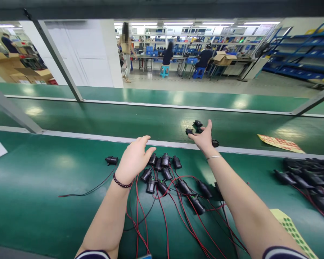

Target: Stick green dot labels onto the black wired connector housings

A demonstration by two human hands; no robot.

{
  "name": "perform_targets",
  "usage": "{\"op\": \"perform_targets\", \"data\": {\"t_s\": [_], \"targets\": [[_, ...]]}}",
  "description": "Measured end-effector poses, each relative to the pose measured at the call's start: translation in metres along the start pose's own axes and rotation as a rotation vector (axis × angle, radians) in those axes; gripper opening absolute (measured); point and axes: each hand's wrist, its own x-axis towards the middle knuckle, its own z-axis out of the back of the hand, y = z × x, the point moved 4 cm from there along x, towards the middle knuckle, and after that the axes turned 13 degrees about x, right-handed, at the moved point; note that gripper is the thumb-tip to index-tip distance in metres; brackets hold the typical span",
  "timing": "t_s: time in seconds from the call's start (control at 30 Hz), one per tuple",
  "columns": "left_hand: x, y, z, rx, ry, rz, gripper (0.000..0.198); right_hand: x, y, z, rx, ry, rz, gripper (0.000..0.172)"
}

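Several black cylindrical connectors (165,160) with red and black wires lie in a loose group on the green table. Over the left edge of this group is my left hand (135,156), its thumb and fingers apart and nothing seen between them. My right hand (203,138) reaches past the white strip to a few small black parts (197,123) on the green surface beyond. Its thumb is spread, and its other fingertips are at one of these parts; whether they grip it cannot be made out. One connector (112,160) with its wire lies apart, left of my left hand.
A heap of black connectors (313,180) lies at the right. Near it are a green-dotted sheet (293,230) and a red-patterned sheet (280,143). Metal posts (56,61) rise beyond the table. People work in the background.
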Motion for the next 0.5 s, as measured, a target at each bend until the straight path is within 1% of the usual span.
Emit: {"op": "perform_targets", "data": {"t_s": [0.03, 0.07, 0.13, 0.2, 0.23, 0.27, 0.3, 0.37, 0.43, 0.5], "targets": [[0.001, -0.003, -0.006, -0.071, 0.001, -0.006, 0.040, -0.010, 0.013, -0.002, 0.180, 0.005, -0.027, 0.119], [0.002, -0.008, -0.013, -0.168, 0.006, -0.010, 0.043, -0.022, 0.029, -0.006, 0.337, 0.040, -0.022, 0.122], [0.002, -0.020, -0.027, -0.439, 0.030, -0.016, 0.055, -0.052, 0.068, -0.012, 0.556, 0.146, 0.087, 0.124], [-0.001, -0.035, -0.037, -0.739, 0.059, -0.057, 0.062, -0.086, 0.105, -0.014, 0.672, 0.240, 0.235, 0.122], [-0.002, -0.043, -0.040, -0.865, 0.067, -0.089, 0.059, -0.101, 0.120, -0.014, 0.699, 0.273, 0.303, 0.120], [-0.004, -0.048, -0.042, -0.965, 0.046, -0.098, 0.053, -0.115, 0.131, -0.012, 0.712, 0.286, 0.361, 0.116], [-0.006, -0.052, -0.042, -1.036, 0.019, -0.106, 0.047, -0.125, 0.140, -0.010, 0.721, 0.297, 0.408, 0.111], [-0.009, -0.055, -0.040, -1.091, -0.060, -0.105, 0.038, -0.137, 0.148, -0.006, 0.744, 0.301, 0.452, 0.102], [-0.012, -0.054, -0.036, -1.033, -0.139, -0.113, 0.035, -0.139, 0.146, -0.001, 0.769, 0.292, 0.417, 0.092], [-0.015, -0.052, -0.033, -0.909, -0.219, -0.113, 0.035, -0.135, 0.140, 0.003, 0.812, 0.289, 0.319, 0.077]]}}
